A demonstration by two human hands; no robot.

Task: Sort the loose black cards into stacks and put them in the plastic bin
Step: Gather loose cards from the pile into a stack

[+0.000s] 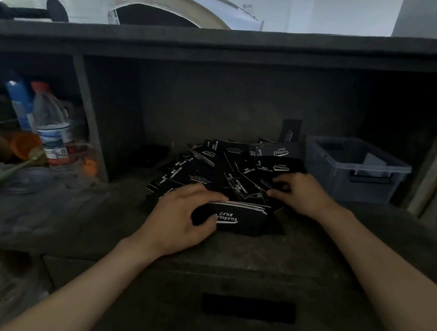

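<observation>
A heap of loose black cards with white lettering lies on the dark shelf, in the middle. My left hand grips a neat stack of black cards at the heap's near edge, thumb on the front face and fingers over the top. My right hand rests on the right side of the heap, its fingertips pinching a loose card. The clear plastic bin stands open to the right of the heap. One card leans upright against the back wall.
A divider wall separates a left compartment holding a water bottle, a blue bottle and an orange cup. A drawer with a dark handle slot sits below the shelf front.
</observation>
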